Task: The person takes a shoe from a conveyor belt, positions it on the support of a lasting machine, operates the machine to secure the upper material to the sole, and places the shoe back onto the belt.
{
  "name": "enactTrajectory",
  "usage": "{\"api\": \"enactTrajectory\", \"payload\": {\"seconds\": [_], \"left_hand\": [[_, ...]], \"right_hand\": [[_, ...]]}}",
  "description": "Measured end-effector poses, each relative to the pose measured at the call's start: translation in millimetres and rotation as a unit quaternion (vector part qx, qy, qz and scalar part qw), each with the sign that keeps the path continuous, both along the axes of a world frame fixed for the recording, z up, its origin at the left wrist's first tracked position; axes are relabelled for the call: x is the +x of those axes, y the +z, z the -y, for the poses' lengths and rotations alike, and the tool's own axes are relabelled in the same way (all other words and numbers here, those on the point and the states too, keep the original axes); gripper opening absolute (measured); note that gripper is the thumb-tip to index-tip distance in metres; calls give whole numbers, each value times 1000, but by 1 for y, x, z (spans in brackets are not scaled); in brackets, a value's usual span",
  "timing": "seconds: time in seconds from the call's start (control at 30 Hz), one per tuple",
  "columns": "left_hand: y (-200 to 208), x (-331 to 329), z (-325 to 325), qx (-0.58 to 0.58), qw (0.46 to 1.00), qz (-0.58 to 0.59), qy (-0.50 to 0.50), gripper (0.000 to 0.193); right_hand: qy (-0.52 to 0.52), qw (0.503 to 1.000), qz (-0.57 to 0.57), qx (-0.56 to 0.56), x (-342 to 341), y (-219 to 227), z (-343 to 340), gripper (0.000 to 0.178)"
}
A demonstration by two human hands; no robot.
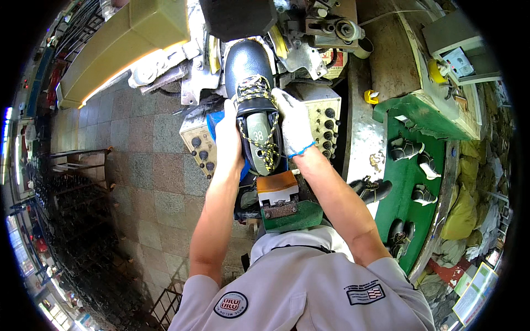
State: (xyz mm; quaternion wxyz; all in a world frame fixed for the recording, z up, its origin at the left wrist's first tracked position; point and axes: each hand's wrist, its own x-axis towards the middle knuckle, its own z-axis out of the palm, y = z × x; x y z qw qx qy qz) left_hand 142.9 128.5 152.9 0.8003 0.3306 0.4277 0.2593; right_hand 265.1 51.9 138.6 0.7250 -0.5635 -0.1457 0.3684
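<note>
A black leather shoe (pixel 248 66) with black-and-yellow laces points away from me, its toe inside a metal shoe machine (pixel 194 74). A grey-green shoe last (pixel 256 128) fills the shoe's opening. My left hand (pixel 227 134), in a white glove, is closed along the left side of the shoe. Gripping the opposite side is my right hand (pixel 294 122), also gloved in white, with a blue band at the wrist. The fingertips are partly hidden by the shoe. Just below the heel sits a brown pad on a metal block (pixel 277 188).
Control panels with black knobs (pixel 326 124) flank the shoe. A yellowish lamp housing (pixel 124 47) hangs at upper left. On the right, several shoes (pixel 406 149) lie on a green bench (pixel 398 185). Dark racks (pixel 83 220) stand at left on a tiled floor (pixel 146 165).
</note>
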Motion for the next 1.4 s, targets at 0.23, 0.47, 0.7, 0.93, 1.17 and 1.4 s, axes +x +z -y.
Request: {"api": "enactTrajectory", "payload": {"seconds": [0.23,0.47,0.7,0.93,1.17,1.4], "left_hand": [[-20,8,21,-67,993,90,20,55],[-31,5,7,57,998,32,-1,57],[-32,1,7,15,999,40,-24,57],[-32,8,9,17,999,35,4,63],[-58,11,5,32,999,38,8,59],[-62,10,8,101,994,28,2,62]], "right_hand": [[-2,1000,-2,-10,16,-6,0,38],[-25,1000,-9,-2,-7,-19,2,39],[-41,994,-103,-10,-6,-6,-4,37],[-37,994,-105,-22,-4,-13,-5,39],[-62,994,-94,-15,-6,-15,-3,35],[-62,998,8,-32,-3,-27,-3,37]]}}
